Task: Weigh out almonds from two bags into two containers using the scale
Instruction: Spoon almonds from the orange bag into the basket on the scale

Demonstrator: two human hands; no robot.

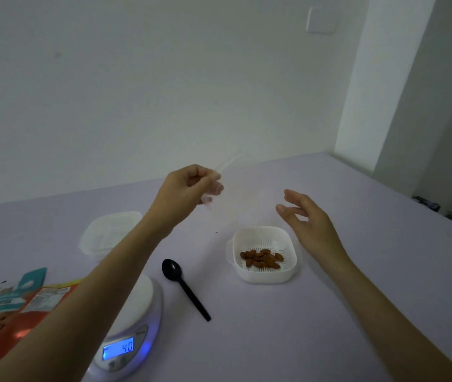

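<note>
Both hands are hovering above the table (343, 321), well apart from each other.

Left hand (189, 188): raised toward the far edge, fingers curled in, pinching a clear piece (226, 165). The piece is showing only as a pale, blurred streak past the fingertips; cannot tell what it is.

Right hand (310, 224): fingers lying loose and spread, holding nothing, hanging just above the far right corner of the white slotted container (263, 275) without touching it.

The container is sitting mid-table, right of centre. A small heap of almonds (260, 259) is lying on its slotted floor, covering only part of it.

The black spoon (183, 288) is lying flat between the container and the scale (145, 296), bowl pointing to the far edge, handle running toward the near edge.

The scale is sitting by the near edge, left of centre. The left forearm is crossing over its white platform. Its blue display (118, 348) is glowing and reading 40; any decimal point is too small to make out.

A second container (109, 232), translucent white, is sitting beyond the scale toward the far left, partly hidden by the left forearm.

Two bags are lying at the near left corner: a teal bag (7, 288) underneath, an orange bag (40, 304) overlapping it.
</note>
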